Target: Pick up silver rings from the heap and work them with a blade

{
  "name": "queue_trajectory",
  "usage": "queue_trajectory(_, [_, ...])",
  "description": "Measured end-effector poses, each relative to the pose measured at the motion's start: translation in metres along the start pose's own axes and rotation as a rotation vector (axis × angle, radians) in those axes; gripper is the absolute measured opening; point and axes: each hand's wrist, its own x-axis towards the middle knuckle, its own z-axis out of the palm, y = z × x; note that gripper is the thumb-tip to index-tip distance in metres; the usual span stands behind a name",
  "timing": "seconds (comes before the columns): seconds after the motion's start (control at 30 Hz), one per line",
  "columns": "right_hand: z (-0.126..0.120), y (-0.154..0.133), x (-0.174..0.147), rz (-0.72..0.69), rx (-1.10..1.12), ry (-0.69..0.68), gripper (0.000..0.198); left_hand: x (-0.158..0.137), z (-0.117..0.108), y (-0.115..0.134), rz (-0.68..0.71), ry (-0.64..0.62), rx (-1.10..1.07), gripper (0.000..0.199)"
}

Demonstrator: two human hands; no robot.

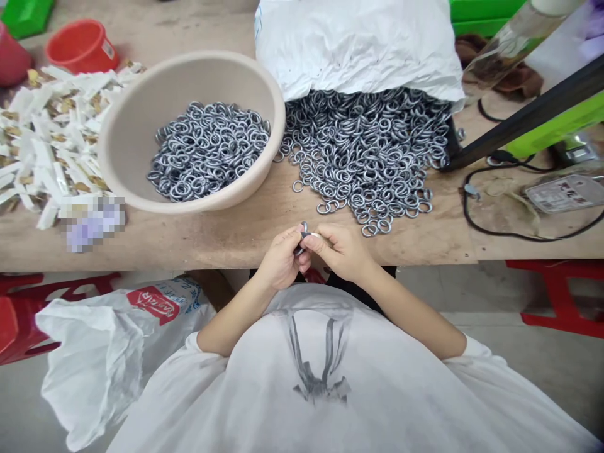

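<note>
Close together at the table's front edge, both hands meet in front of my body. My left hand (282, 257) is closed, its thumb and fingers pinching grey rings (304, 226); part of another ring shows lower between the fingers. My right hand (343, 251) is closed too, with thumb and forefinger pressed on a small thin piece (311, 234), pale at one end and dark at the other, which touches the ring. Its kind is too small to tell. Beyond them lies a heap of loose grey rings (363, 160), spilling from a white sack (358, 50).
A beige basin (189, 69) holding many grey rings stands left of the heap. White offcuts (42, 145) lie at the far left by a red tub (82, 47). On the right are a black cable (519, 238) and a slanted black bar (528, 116). A plastic sack (94, 352) hangs below.
</note>
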Motion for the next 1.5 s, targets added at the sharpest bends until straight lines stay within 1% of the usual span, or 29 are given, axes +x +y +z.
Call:
queue_trajectory(0.07, [-0.003, 0.009, 0.007, 0.104, -0.108, 0.084, 0.048, -0.002, -0.003, -0.001, -0.062, -0.067, 0.039, 0.045])
queue_trajectory(0.13, [-0.008, 0.019, 0.014, 0.226, -0.301, 0.192, 0.048, -0.004, -0.006, -0.003, -0.124, -0.145, 0.07, 0.047])
queue_trajectory(0.17, [-0.011, 0.023, 0.018, 0.26, -0.4, 0.214, 0.044, -0.005, -0.008, -0.003, -0.135, -0.161, 0.078, 0.047])
queue_trajectory(0.2, [-0.013, 0.026, 0.02, 0.27, -0.488, 0.202, 0.04, -0.005, -0.011, -0.003, -0.129, -0.156, 0.083, 0.046])
queue_trajectory(0.3, [-0.014, 0.029, 0.026, 0.257, -0.678, 0.082, 0.03, -0.002, -0.019, 0.001, -0.077, -0.099, 0.105, 0.036])
queue_trajectory(0.37, [-0.011, 0.029, 0.028, 0.284, -0.73, 0.036, 0.027, 0.001, -0.023, 0.005, -0.059, -0.075, 0.121, 0.034])
queue_trajectory(0.43, [-0.01, 0.03, 0.029, 0.307, -0.701, 0.048, 0.025, 0.005, -0.026, 0.007, -0.032, -0.032, 0.124, 0.03])
queue_trajectory(0.5, [-0.01, 0.031, 0.028, 0.287, -0.536, 0.094, 0.02, 0.009, -0.027, 0.007, -0.002, 0.028, 0.123, 0.019])
queue_trajectory(0.53, [-0.009, 0.03, 0.027, 0.267, -0.384, 0.117, 0.018, 0.01, -0.026, 0.007, 0.012, 0.057, 0.118, 0.017])
queue_trajectory(0.57, [-0.008, 0.029, 0.026, 0.246, -0.192, 0.133, 0.019, 0.012, -0.024, 0.006, 0.023, 0.084, 0.107, 0.02])
queue_trajectory(0.63, [-0.005, 0.022, 0.022, 0.222, 0.239, 0.13, 0.03, 0.014, -0.018, 0.002, 0.048, 0.127, 0.075, 0.03])
queue_trajectory(0.7, [0.002, 0.012, 0.017, 0.254, 0.602, 0.106, 0.041, 0.015, -0.01, -0.002, 0.072, 0.134, 0.054, 0.04])
queue_trajectory(0.73, [0.006, 0.006, 0.015, 0.285, 0.726, 0.106, 0.045, 0.015, -0.006, -0.005, 0.088, 0.124, 0.056, 0.044])
queue_trajectory(0.8, [0.013, -0.004, 0.011, 0.339, 0.865, 0.134, 0.047, 0.016, -0.001, -0.012, 0.158, 0.098, 0.095, 0.05])
queue_trajectory(0.87, [0.02, -0.011, 0.007, 0.347, 0.897, 0.189, 0.046, 0.016, -0.001, -0.018, 0.276, 0.102, 0.178, 0.052])
queue_trajectory(0.93, [0.025, -0.015, 0.005, 0.32, 0.883, 0.222, 0.045, 0.016, -0.004, -0.022, 0.382, 0.136, 0.279, 0.051])
queue_trajectory(1.0, [0.027, -0.015, 0.005, 0.286, 0.86, 0.216, 0.046, 0.015, -0.008, -0.023, 0.42, 0.16, 0.343, 0.05])
queue_trajectory(1.07, [0.025, -0.012, 0.008, 0.255, 0.828, 0.187, 0.049, 0.012, -0.01, -0.021, 0.388, 0.124, 0.348, 0.051])
queue_trajectory(1.13, [0.018, -0.008, 0.011, 0.232, 0.768, 0.188, 0.051, 0.009, -0.008, -0.017, 0.322, 0.038, 0.313, 0.054])
queue_trajectory(1.2, [0.008, -0.004, 0.011, 0.185, 0.646, 0.176, 0.051, 0.005, -0.005, -0.012, 0.256, -0.031, 0.261, 0.055])
queue_trajectory(1.23, [0.002, -0.004, 0.01, 0.139, 0.555, 0.151, 0.051, 0.003, -0.003, -0.01, 0.23, -0.044, 0.233, 0.056])
queue_trajectory(1.37, [-0.013, -0.01, -0.003, -0.08, 0.139, 0.012, 0.051, 0.0, 0.001, -0.003, 0.175, -0.023, 0.135, 0.058])
queue_trajectory(1.43, [-0.014, -0.014, -0.008, -0.132, 0.019, -0.013, 0.049, 0.0, 0.002, -0.002, 0.161, -0.015, 0.111, 0.057])
queue_trajectory(1.5, [-0.013, -0.017, -0.01, -0.146, -0.042, -0.026, 0.048, 0.0, 0.002, -0.002, 0.16, -0.022, 0.108, 0.057])
